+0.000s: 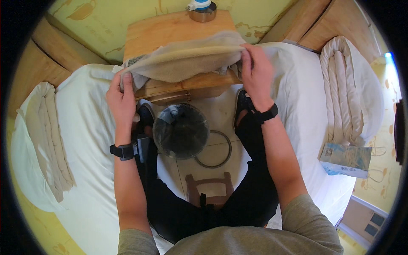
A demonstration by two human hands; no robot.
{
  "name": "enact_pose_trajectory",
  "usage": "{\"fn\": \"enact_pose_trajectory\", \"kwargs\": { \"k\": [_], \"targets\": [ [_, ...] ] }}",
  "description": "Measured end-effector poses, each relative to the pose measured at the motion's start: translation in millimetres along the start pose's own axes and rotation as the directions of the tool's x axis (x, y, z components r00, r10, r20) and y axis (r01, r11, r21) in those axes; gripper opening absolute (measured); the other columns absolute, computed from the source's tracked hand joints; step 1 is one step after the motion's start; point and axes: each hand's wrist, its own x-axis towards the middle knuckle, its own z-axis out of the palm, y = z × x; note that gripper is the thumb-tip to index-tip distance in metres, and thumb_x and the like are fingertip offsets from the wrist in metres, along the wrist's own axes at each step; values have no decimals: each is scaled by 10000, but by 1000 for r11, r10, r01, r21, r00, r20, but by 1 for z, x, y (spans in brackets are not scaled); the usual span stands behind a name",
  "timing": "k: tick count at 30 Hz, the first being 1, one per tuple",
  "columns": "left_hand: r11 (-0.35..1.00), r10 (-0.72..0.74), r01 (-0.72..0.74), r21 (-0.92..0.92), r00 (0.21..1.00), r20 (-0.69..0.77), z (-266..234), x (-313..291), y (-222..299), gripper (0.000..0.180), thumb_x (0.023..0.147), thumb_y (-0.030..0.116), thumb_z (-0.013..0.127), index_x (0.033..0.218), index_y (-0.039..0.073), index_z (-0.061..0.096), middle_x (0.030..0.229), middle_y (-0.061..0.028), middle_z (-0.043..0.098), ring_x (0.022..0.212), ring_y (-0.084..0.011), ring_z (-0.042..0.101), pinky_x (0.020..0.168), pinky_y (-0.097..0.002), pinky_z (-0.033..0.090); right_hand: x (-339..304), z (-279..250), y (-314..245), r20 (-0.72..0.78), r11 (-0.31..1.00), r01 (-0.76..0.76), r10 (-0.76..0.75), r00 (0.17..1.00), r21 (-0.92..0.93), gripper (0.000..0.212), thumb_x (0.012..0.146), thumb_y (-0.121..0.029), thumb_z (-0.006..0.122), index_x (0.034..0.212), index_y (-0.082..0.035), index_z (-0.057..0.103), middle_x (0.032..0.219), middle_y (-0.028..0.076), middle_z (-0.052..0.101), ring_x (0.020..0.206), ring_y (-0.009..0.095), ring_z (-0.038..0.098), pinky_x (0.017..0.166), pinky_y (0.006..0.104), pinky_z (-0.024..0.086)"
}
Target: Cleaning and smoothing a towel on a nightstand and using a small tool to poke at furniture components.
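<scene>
A beige cloth point(182, 63), which looks like a towel, is stretched between my two hands over the front of a wooden nightstand point(170, 32). My left hand point(121, 95) pinches its left end, thumb on top. At the other end, my right hand point(257, 70) grips the right corner with closed fingers. The cloth's middle sags a little toward me. Greyish fabric shows under its left end and near its right end, partly hidden. Both wrists wear black bands.
On the nightstand's back edge stands a metal bowl point(203, 13) with a blue and white item in it. A lined bin point(180, 131) and a ring point(213, 148) lie on the floor between my legs. White beds point(91, 148) flank me; a paper bag point(345, 159) sits on the right one.
</scene>
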Motion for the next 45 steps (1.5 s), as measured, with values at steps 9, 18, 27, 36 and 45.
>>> {"fn": "enact_pose_trajectory", "kwargs": {
  "k": [9, 18, 27, 36, 45],
  "targets": [
    [979, 9, -84, 183, 927, 374, 4, -6, -17, 267, 1051, 268, 641, 1164, 32, 693, 921, -161, 707, 806, -247, 658, 790, -339, 531, -13, -2, 14, 485, 973, -180, 230, 844, -148, 189, 1012, -192, 616, 1091, -34, 686, 1066, 185, 712, 965, 410, 679, 791, 463, 538],
    [993, 109, -102, 56, 985, -131, 1, -3, 12, 220, 1093, 199, 593, 1107, -10, 660, 883, -58, 669, 805, -139, 595, 769, -285, 502, -2, -4, 12, -67, 995, 95, -92, 994, 43, 90, 961, -56, 680, 1040, -13, 685, 935, 140, 634, 837, 328, 618, 779, 398, 516],
    [974, 209, -192, 116, 965, -161, -2, 2, 8, 141, 1058, 134, 619, 1090, 7, 670, 974, -97, 698, 856, -189, 638, 816, -322, 532, -7, -1, 7, 56, 996, -53, 49, 997, 67, 79, 962, -48, 688, 1026, -1, 693, 982, 147, 650, 867, 319, 634, 768, 373, 518],
    [947, -193, 23, 320, 838, 511, -15, -18, 1, 213, 996, 219, 711, 1099, 33, 720, 825, -101, 701, 758, -244, 687, 745, -356, 551, -3, -19, 4, 664, 936, -147, 332, 671, -319, 234, 973, -243, 714, 1074, -32, 705, 995, 145, 698, 888, 361, 672, 758, 447, 536],
    [738, 106, -385, 555, 878, 468, 21, -33, -15, 797, 866, 463, 806, 1525, 122, 514, 1527, -246, 413, 1438, -418, 392, 1190, -538, 318, -33, 4, 28, 541, 928, 198, 3, 841, -314, 726, 851, -344, 820, 1456, -61, 533, 1451, 205, 519, 1327, 411, 484, 1068, 500, 450]
  ]
}}
